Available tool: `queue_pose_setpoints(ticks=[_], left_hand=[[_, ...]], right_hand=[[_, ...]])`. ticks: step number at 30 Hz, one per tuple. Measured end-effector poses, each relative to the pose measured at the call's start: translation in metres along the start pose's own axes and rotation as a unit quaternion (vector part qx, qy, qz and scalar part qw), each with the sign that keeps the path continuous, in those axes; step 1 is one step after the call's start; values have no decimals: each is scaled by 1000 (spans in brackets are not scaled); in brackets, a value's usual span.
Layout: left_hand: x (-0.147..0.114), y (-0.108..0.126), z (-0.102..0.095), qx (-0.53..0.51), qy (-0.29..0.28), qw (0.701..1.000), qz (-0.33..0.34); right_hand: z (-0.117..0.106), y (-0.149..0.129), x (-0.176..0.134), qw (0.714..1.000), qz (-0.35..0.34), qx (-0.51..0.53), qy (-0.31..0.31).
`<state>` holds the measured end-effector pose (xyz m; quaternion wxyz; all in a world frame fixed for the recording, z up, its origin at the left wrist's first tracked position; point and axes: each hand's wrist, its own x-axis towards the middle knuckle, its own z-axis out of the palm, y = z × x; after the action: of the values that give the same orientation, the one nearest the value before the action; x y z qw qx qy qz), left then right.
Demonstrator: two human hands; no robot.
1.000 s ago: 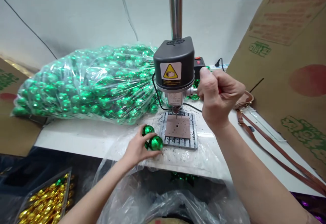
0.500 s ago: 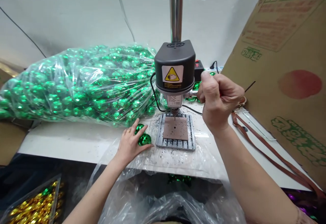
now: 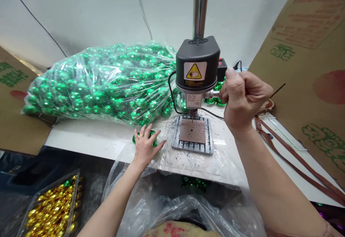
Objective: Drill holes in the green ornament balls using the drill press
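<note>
My left hand (image 3: 145, 147) is spread over shiny green faceted balls (image 3: 134, 140) on the table, left of a small bench drill press (image 3: 198, 64). The fingers lie apart and hide most of the balls, so I cannot tell how many there are. My right hand (image 3: 245, 100) is closed in a fist around the feed handle at the drill press's right side; most of the handle is hidden. Below the thin bit, a flat brownish block (image 3: 198, 134) with a dark hole rests on the slotted metal base (image 3: 192, 147). No ball sits on the block.
A large clear bag of green balls (image 3: 102, 82) lies behind my left hand. Cardboard boxes stand at the right (image 3: 304, 68) and far left (image 3: 16, 111). A brown strap (image 3: 293, 163) lies at right. Clear plastic (image 3: 167, 197) hangs at the front edge; gold balls (image 3: 51, 208) are lower left.
The view has shifted, so everything sits farther right in it. My left hand and the green balls have moved away from the drill base, and the hand now covers them more. My right hand keeps its grip.
</note>
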<state>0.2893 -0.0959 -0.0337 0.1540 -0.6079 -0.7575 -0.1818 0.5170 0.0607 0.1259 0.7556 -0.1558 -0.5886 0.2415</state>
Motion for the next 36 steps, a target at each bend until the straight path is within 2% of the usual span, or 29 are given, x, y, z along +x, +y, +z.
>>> queue_pose_setpoints(ticks=[2,4,9,15,19,23,27,31,36], left_hand=[[-3,-6,2,-9,-5,998,-67],[-8,-13,4,-23,-20,996,-89],[-15,-15,2,-15,-15,997,-68],[-18,-6,1,-7,11,1000,-20],[-27,-12,6,-27,2,999,-33],[-36,-19,13,-44,-7,998,-46],[-39,-19,19,-45,2,998,-40],[-37,-15,23,-44,15,998,-37],[-37,-15,27,-54,27,998,-36]], right_hand=[[0,1,0,1000,-7,6,3],[-1,2,0,1000,-6,-4,3],[-3,3,0,1000,9,-27,10],[-3,2,0,1000,7,11,2],[-5,1,6,998,22,43,-37],[-7,3,22,989,89,91,-77],[-6,10,41,978,146,86,-119],[-5,25,57,979,142,70,-130],[-6,36,71,966,158,65,-194]])
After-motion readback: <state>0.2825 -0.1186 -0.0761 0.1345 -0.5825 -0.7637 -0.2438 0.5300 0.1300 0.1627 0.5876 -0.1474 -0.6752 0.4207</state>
